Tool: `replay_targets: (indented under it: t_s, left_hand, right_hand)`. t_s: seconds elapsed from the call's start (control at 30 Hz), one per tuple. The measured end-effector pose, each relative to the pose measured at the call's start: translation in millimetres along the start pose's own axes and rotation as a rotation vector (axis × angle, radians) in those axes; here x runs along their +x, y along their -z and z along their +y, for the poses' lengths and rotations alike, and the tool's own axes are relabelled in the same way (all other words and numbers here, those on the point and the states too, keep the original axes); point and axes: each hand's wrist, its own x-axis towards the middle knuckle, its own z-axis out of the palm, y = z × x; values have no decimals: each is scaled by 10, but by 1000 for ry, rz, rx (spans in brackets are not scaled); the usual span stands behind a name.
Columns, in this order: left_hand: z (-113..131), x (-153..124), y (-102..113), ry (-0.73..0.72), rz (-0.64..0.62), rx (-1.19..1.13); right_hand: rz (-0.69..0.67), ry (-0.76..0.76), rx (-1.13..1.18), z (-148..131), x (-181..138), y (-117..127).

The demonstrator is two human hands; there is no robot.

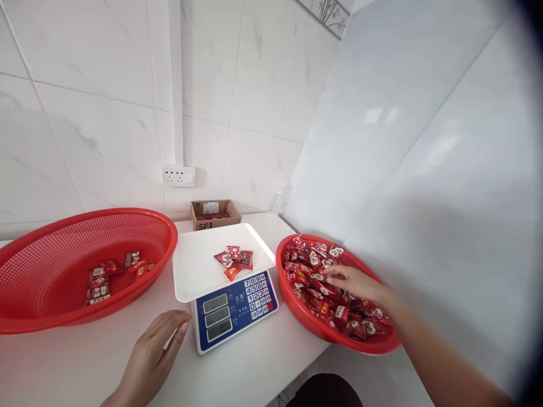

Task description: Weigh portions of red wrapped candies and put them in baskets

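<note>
My right hand (352, 282) is over the right red basket (299, 311), its fingertips at the heap of small red wrapped candies (318, 291). Its fingers are stretched out and slightly bent, with nothing visibly gripped. My left hand (155, 350) hovers beside the lower left corner of the digital scale (244, 308), fingers extended, thumb apart, holding nothing. Several candy packets (233, 257) lie in a small cluster on the scale's white tray (197, 265). The scale's display digits are too faint to read surely.
A larger red basket (163, 249) at the left has several packets (99, 282) on its bottom. Behind the scale stands a cardboard box (216, 220) with red contents. A clear plastic bottle (276, 202) is near the wall corner. A socket (179, 176) is on the wall.
</note>
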Motion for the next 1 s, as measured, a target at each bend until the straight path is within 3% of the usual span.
replay_targets:
  t_s: [0.1, 0.27, 0.4, 0.6, 0.77, 1.0]
  left_hand:
    - [-10, 6, 0, 4, -6, 0]
    - [-11, 20, -4, 23, -5, 6]
    - [12, 29, -4, 29, -21, 2]
    - [29, 55, 6, 15, 3, 9]
    - [17, 45, 5, 33, -6, 10]
    - [-1, 16, -2, 32, -31, 2]
  right_hand:
    - [157, -136, -70, 141, 58, 68]
    - [207, -285, -119, 363, 87, -56]
    - [199, -231, -57, 329, 55, -87]
    - [165, -46, 204, -17, -31, 34]
    - [231, -86, 150, -205, -71, 143]
    - [209, -279, -94, 337, -5, 51]
